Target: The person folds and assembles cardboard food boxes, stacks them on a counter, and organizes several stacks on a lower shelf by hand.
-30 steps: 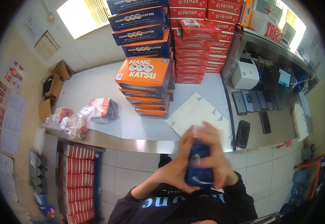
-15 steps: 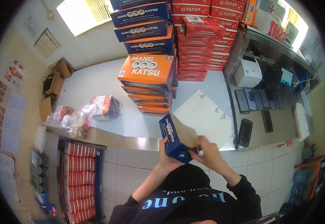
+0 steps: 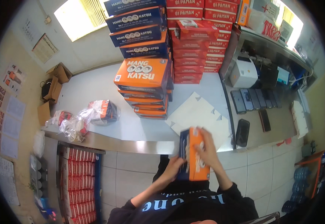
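A blue and orange cardboard food box [image 3: 194,168] is held in front of my chest, just off the table's front edge. Its orange top is now shut and its blue side faces left. My left hand [image 3: 172,168] grips the box's blue side low down. From the right, my right hand [image 3: 207,147] is wrapped over the orange top and far corner. Beyond the box lies a flat cream cardboard sheet [image 3: 198,112] with notched edges. Left of that sheet rises a stack of matching orange and blue boxes [image 3: 142,76].
Red boxes [image 3: 190,54] are piled at the back. Bagged boxes [image 3: 102,112] sit on the table's left part. A steel counter at right carries a white label printer [image 3: 243,71], a row of phones [image 3: 247,100] and a dark phone [image 3: 243,132]. Below left, a shelf holds red-white cartons [image 3: 78,183].
The box has turned upright and shifted right, its open cream flap now covered by the orange top. My right hand moved from the box's near end onto the top.
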Tool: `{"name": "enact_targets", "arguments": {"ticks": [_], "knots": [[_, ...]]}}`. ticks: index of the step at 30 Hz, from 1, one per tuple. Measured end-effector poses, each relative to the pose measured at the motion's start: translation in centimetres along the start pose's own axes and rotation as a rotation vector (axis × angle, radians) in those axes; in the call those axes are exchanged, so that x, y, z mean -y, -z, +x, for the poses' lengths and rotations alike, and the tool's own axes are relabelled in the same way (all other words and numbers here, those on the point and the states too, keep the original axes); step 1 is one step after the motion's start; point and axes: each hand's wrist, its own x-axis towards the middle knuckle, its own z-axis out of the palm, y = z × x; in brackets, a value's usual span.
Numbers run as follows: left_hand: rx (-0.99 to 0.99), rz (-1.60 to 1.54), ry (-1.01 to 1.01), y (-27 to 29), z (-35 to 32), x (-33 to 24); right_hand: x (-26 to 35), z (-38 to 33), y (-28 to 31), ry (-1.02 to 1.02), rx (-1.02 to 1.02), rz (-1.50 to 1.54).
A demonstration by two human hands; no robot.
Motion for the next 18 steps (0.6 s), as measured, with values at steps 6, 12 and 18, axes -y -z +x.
{"name": "enact_targets", "arguments": {"ticks": [6, 12, 18], "knots": [[-0.021, 0.929, -0.649, -1.9, -0.6, -2.3, 0.1, -2.0, -0.5, -0.125, 0.229, 0.086], [0.105, 0.733, -0.506, -1.9, -0.1, -1.8, -0.3, -1.6, 0.3, -0.299, 0.262, 0.47], [0.084, 0.943, -0.517, -2.3, -0.1, -3.0, -1.7, -1.2, -0.7, -0.18, 0.243, 0.226]]}}
